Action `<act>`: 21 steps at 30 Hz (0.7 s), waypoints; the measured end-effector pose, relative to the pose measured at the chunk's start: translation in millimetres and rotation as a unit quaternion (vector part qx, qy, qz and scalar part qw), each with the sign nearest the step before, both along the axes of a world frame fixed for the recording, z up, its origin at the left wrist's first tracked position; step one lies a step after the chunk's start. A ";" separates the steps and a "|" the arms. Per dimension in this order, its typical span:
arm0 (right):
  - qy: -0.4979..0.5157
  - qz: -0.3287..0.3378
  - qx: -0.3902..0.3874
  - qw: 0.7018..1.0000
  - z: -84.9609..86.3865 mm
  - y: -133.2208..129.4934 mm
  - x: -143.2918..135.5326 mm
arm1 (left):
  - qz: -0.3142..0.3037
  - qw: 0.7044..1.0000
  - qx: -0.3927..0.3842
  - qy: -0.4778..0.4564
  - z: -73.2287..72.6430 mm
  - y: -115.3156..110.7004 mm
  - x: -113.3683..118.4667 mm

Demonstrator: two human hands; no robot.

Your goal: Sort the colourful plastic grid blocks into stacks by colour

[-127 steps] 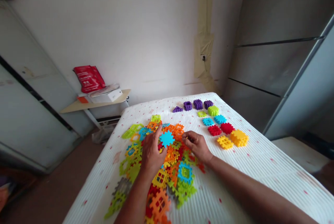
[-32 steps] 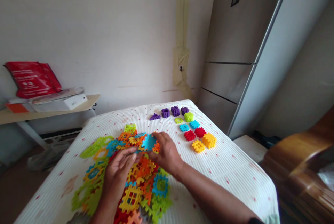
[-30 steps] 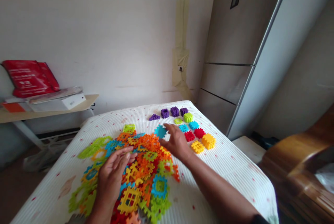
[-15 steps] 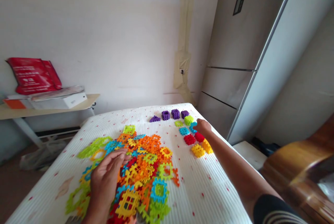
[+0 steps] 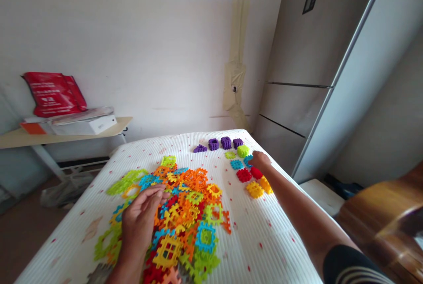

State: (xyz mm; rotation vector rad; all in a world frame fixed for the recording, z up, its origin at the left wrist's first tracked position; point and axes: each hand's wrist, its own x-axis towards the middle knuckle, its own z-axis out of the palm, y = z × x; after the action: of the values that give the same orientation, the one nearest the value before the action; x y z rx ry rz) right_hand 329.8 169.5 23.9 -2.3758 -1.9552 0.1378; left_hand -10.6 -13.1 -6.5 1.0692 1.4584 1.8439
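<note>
A loose heap of orange, yellow, green, blue and red plastic lattice pieces (image 5: 180, 213) covers the left half of the quilted table cover. Over its left side hovers my left hand (image 5: 142, 211), thumb and fingers pressed together; anything between them is too small to make out. My right hand (image 5: 260, 160) reaches to the far right, its fingers closed at a blue piece (image 5: 247, 160). Around it lie sorted stacks: green (image 5: 243, 151), blue (image 5: 236, 164), red (image 5: 244, 175) and yellow (image 5: 254, 189). Purple stacks (image 5: 226, 143) line the far edge.
A grey fridge (image 5: 297, 72) stands beyond the right edge of the table. At the left, a side table (image 5: 119, 126) bears a white box (image 5: 95, 125) and a red bag (image 5: 54, 94). A wooden chair (image 5: 380, 200) is at the right.
The camera view has shifted slightly, so the scene sits a little further right. Both hands keep nearly the same places over the heap and by the blue stack.
</note>
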 end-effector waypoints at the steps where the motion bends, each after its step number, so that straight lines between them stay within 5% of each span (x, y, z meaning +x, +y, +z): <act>1: 0.003 0.005 -0.002 1.000 0.8 -1.5 -0.1 | 0.002 1.000 0.004 0.000 1.1 -0.9 0.8; 6: -0.028 0.012 0.009 1.000 4.0 -5.8 -2.2 | 0.018 0.999 0.025 0.010 8.8 -5.2 1.5; 10: -0.046 0.090 0.108 0.989 9.6 -7.1 -20.5 | 0.091 0.995 0.037 0.033 8.5 -3.5 -12.9; 17: 0.100 0.317 0.134 0.934 14.8 -23.9 -110.5 | 0.208 0.964 0.017 0.168 -5.0 2.2 -45.2; 21: 0.143 0.349 0.093 0.922 4.7 -30.8 -172.0 | 0.206 0.947 0.002 0.245 -10.0 4.1 -47.7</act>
State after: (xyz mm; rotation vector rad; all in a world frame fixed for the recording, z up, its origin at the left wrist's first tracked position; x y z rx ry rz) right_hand 157.8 138.7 28.6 -1.3596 -2.4177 0.2908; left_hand -58.2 -9.0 -16.5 1.3759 2.1003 1.9362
